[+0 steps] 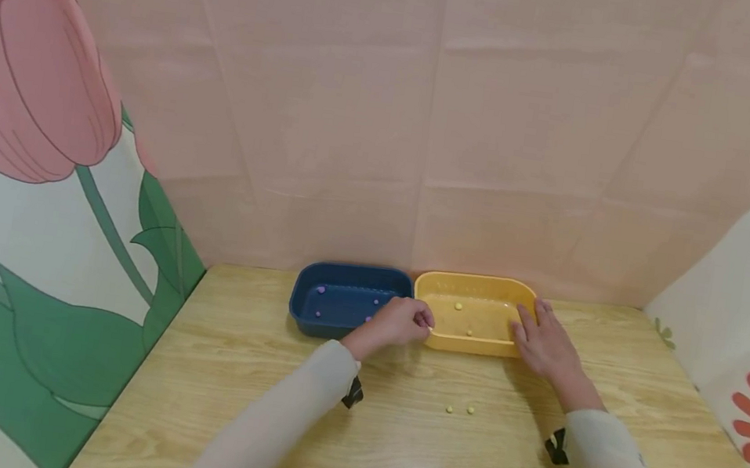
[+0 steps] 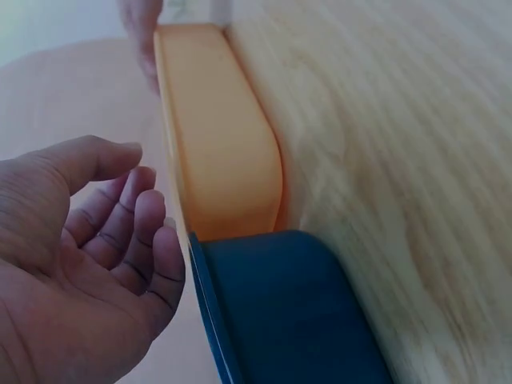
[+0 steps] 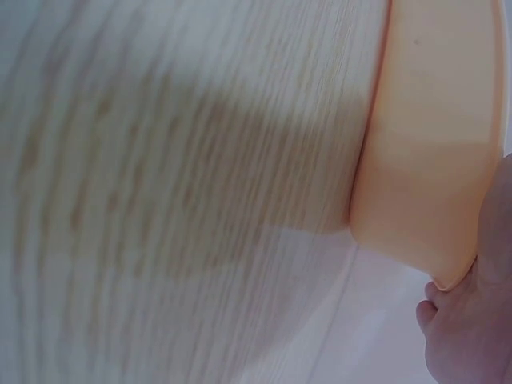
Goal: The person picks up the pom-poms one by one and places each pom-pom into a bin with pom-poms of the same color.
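In the head view, a yellow tray (image 1: 474, 347) stands against the backdrop with small yellow beads (image 1: 458, 306) in it. My right hand (image 1: 548, 348) grips its right end, thumb inside the front rim and fingers at the right edge; the right wrist view shows fingertips (image 3: 426, 314) past the tray's corner. Loosely curled, my left hand (image 1: 401, 321) is at the tray's front left corner, overlapping the neighbouring blue tray (image 1: 319, 330). Up close, its thumb is near the fingertips (image 2: 146, 176), with no object visible between them; the lower fingers lie against the rims.
Several purple beads (image 1: 321, 290) lie in the blue tray, which abuts the yellow one on the left. Two yellow beads (image 1: 470, 410) are on the wooden table (image 1: 196, 400) in front. A pink backdrop (image 1: 335, 102) rises right behind the trays.
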`<state>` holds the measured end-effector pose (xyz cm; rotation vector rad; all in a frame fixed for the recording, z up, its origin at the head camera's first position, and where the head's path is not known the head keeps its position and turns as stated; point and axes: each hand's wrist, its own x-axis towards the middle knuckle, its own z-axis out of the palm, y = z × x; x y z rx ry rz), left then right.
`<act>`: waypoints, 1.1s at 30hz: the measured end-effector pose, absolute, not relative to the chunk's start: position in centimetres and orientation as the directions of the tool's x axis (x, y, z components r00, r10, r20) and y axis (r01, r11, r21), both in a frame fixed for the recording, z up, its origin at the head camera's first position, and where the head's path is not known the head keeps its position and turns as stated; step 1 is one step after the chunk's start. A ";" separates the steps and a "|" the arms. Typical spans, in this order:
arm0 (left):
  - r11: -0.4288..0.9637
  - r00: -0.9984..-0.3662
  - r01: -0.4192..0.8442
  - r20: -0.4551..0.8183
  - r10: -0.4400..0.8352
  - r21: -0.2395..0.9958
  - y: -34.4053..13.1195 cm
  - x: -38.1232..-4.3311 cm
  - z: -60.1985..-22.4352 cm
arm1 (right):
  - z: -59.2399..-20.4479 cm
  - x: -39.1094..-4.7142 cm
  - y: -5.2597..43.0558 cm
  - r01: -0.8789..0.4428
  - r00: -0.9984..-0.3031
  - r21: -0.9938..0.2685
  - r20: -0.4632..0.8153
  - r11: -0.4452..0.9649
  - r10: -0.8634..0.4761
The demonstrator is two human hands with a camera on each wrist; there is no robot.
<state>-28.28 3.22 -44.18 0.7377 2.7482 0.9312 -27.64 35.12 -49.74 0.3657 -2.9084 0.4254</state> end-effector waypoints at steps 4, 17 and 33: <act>0.681 -0.881 0.372 0.009 0.472 0.631 3.6 -29.2 -43.9 | -50.1 -27.9 35.3 -0.282 -0.946 -0.268 0.238 0.921 -0.221; 0.652 -0.913 0.298 0.010 0.407 0.697 5.1 -31.2 -44.2 | -49.8 -27.6 35.0 -0.253 -0.958 -0.281 0.206 0.926 -0.200; 0.678 -0.892 0.376 0.048 0.450 0.631 3.9 -30.8 -43.8 | -49.4 -27.4 34.8 -0.249 -0.962 -0.253 0.180 0.935 -0.208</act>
